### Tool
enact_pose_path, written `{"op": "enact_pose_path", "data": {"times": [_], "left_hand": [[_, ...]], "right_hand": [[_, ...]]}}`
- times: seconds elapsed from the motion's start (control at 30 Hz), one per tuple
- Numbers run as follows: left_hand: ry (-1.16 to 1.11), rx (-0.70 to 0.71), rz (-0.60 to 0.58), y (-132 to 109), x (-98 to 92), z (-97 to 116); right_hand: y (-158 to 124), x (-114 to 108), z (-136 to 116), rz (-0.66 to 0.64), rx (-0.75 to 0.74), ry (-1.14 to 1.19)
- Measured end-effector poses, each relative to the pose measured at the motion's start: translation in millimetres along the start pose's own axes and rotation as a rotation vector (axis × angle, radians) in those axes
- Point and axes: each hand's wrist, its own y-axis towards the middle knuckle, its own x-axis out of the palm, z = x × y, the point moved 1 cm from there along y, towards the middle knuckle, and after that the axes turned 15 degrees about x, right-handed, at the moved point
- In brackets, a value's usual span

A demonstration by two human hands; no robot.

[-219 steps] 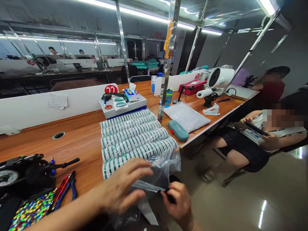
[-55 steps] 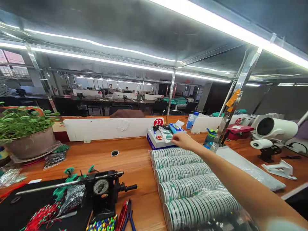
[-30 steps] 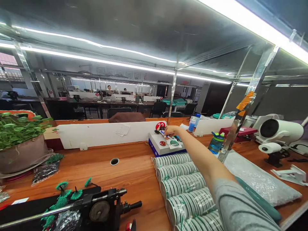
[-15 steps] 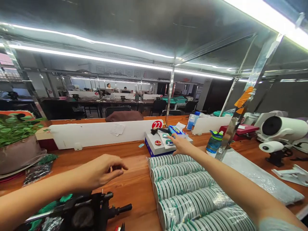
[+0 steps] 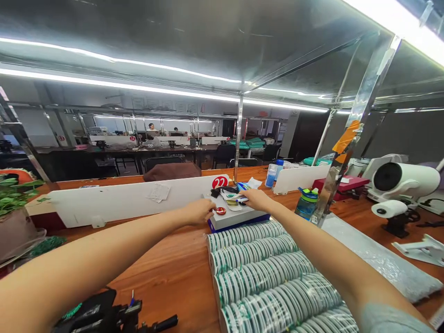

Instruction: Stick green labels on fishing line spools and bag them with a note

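Observation:
My right hand (image 5: 258, 200) reaches over a grey-topped box (image 5: 243, 215), its fingers closed on the edge of a small white-and-green packet (image 5: 229, 196) lying there. At the box's left end is my left hand (image 5: 198, 212), fingers curled in; whether they grip anything is hidden. A round red tin (image 5: 221, 211) sits on the box close to its fingertips. Something black (image 5: 217, 191) and a blue tissue pack (image 5: 244, 186) lie behind the packet. In front of the box stretch several plastic-wrapped rows of grey-white discs (image 5: 256, 277), with green strands between them.
A black clamp-like machine (image 5: 114, 314) stands at the front left. Behind the box runs a white partition (image 5: 121, 199). A metal post (image 5: 342, 157), a blue bottle (image 5: 305, 203), a plastic bag (image 5: 374, 254) and a white machine (image 5: 405, 182) stand or lie right. A potted plant (image 5: 15, 222) is left.
My left hand has moved forward and right from above the table to the box, its fingers curling. My right hand has shifted slightly and closed on the packet. The view has turned slightly.

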Motion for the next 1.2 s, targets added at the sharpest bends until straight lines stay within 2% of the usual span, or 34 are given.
{"op": "enact_pose_path", "data": {"times": [0.13,0.23,0.37,0.47,0.6,0.73,0.8,0.9,0.97,1.07,1.13,1.2], "left_hand": [[0.13,-0.055,0.033,46.6,16.3,-0.1],[0.222,-0.037,0.033,71.8,25.5,3.0],[0.285,0.058,-0.009,91.2,31.5,0.3],[0.273,0.126,-0.008,93.4,31.7,-10.5],[0.181,0.209,0.089,75.9,24.2,-28.3],[0.008,0.201,0.317,41.9,8.7,-36.4],[-0.112,0.156,0.469,23.9,1.0,-35.7],[-0.346,-0.002,0.687,-0.9,-6.8,-31.2],[-0.531,-0.118,0.768,-16.9,-9.5,-24.6],[-0.803,-0.212,0.753,-42.1,-12.6,-5.3],[-0.95,-0.237,0.687,-58.8,-14.0,13.3],[-1.067,-0.24,0.598,-72.7,-13.8,32.7]], "right_hand": [[11.8,-15.2,2.1,-0.014,-0.038,-0.007],[16.5,-23.5,3.6,-0.016,-0.065,-0.009],[17.7,-27.8,5.5,-0.018,-0.086,-0.017],[17.2,-27.4,5.5,-0.017,-0.087,-0.029],[17.1,-21.4,4.1,-0.015,-0.083,-0.033],[12.6,-4.5,2.5,-0.015,-0.078,0.016],[6.0,7.4,2.1,-0.03,-0.079,0.067],[-9.3,21.9,3.0,-0.065,-0.097,0.195],[-21.6,24.2,3.4,-0.072,-0.103,0.321],[-41.0,13.1,-3.8,-0.008,-0.064,0.573],[-54.3,0.3,-18.1,0.04,-0.031,0.769],[-67.4,-11.9,-39.5,0.03,-0.036,0.956]]}}
